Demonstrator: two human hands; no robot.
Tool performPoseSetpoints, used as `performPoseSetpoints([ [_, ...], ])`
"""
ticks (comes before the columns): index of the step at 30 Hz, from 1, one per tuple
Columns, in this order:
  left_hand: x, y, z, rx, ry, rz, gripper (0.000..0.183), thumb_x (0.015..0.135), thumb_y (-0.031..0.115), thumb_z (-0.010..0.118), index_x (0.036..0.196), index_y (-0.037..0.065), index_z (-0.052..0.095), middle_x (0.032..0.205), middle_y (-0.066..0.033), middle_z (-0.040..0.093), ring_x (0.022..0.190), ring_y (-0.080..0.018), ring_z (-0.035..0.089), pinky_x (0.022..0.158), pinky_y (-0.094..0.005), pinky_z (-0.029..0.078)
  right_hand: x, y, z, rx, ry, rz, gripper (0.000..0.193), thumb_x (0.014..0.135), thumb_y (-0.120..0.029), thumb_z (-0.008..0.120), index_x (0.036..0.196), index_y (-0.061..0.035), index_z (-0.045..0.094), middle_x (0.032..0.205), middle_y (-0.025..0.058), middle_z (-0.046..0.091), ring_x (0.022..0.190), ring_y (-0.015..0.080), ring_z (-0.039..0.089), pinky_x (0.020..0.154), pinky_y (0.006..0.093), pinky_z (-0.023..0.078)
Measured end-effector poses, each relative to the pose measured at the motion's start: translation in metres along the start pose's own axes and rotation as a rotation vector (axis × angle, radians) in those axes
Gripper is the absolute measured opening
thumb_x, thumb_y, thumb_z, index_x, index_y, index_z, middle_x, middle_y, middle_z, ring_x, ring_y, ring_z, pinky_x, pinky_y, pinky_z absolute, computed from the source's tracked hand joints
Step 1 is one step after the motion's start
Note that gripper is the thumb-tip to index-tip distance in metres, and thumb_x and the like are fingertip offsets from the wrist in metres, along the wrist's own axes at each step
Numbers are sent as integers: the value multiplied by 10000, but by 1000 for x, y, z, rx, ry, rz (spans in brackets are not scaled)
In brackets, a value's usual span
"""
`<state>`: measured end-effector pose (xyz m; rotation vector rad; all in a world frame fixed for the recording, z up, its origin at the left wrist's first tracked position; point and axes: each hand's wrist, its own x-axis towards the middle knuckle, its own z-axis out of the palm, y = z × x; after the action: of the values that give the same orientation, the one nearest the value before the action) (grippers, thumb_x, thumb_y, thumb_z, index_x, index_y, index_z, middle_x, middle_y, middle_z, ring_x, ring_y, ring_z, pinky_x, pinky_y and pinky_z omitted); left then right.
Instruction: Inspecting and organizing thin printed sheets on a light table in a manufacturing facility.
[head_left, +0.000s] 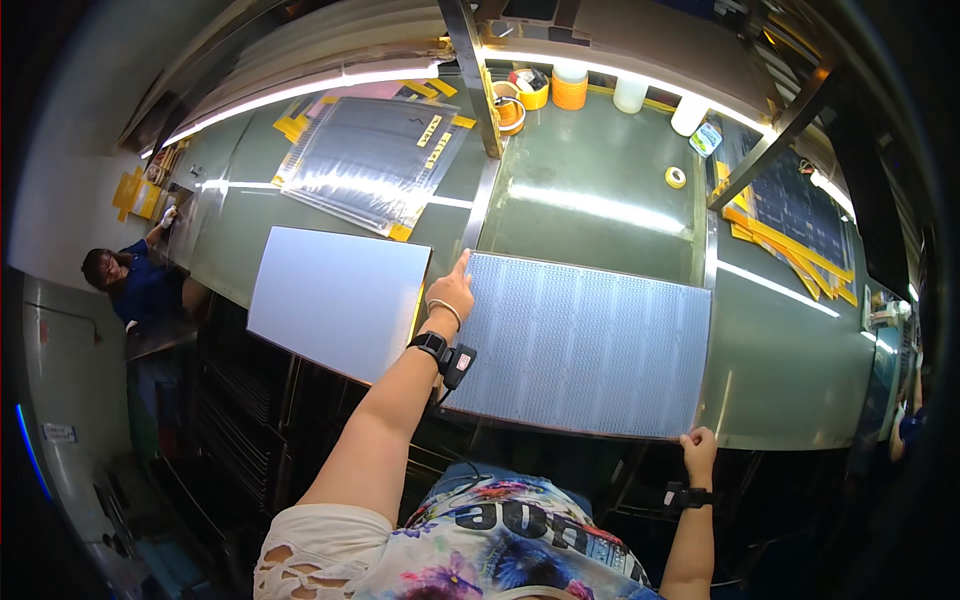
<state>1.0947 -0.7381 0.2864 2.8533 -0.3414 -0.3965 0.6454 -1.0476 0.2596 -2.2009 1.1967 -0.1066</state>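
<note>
A flat rectangular panel (580,345) with rows of fine dots across its pale blue-grey face lies at the near edge of the green table, in front of me. My left hand (450,292) grips its left edge close to the far corner, with the index finger stretched along toward that corner; the thumb side is partly hidden. At the near right corner, my right hand (698,447) pinches the same panel between closed fingers. Just left of my left hand lies a plain, smooth pale panel (335,300), apart from my fingers.
Clear film sheets with yellow tape (375,160) lie at the far left, dark taped sheets (790,220) at the right. Tape rolls (569,88), white bottles (630,95) and a small roll (675,177) stand behind. Metal posts (470,80) rise from the table. Another person (150,285) works far left.
</note>
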Motion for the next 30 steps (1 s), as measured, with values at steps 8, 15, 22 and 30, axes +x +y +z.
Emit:
performPoseSetpoints([
  [8, 11, 21, -1, 410, -191, 88, 624, 837, 114, 402, 1393, 206, 135, 842, -153, 646, 760, -256, 645, 652, -375, 503, 1, 7, -7, -21, -48, 35, 195, 632, -80, 657, 670, -23, 474, 648, 82, 442, 597, 239, 452, 574, 330, 388],
  [15, 8, -2, -2, 475, -36, 145, 571, 848, 181, 443, 1374, 212, 225, 1024, -122, 530, 943, -270, 536, 759, -388, 463, 31, -92, -22, -457, 27, -310, 730, 598, -102, 703, 1263, -149, 407, 1291, 106, 370, 1191, 322, 334, 948, 435, 316],
  [22, 3, 5, 18, 406, 302, 271, 472, 857, 363, 457, 1291, 194, 387, 1330, -77, 322, 1257, -280, 244, 948, -464, 280, 182, -105, 11, -662, 188, -550, 482, 783, -55, 445, 1262, -50, 397, 1342, 65, 342, 1217, 314, 325, 956, 429, 323],
  [30, 9, 0, 34, 450, 317, 295, 531, 875, 321, 415, 1341, 104, 283, 1435, -19, 182, 1337, -239, 98, 1030, -532, 144, 206, -106, 38, -947, 131, -492, 500, 805, -68, 403, 1294, 4, 324, 1362, 122, 302, 1239, 283, 319, 979, 440, 311],
])
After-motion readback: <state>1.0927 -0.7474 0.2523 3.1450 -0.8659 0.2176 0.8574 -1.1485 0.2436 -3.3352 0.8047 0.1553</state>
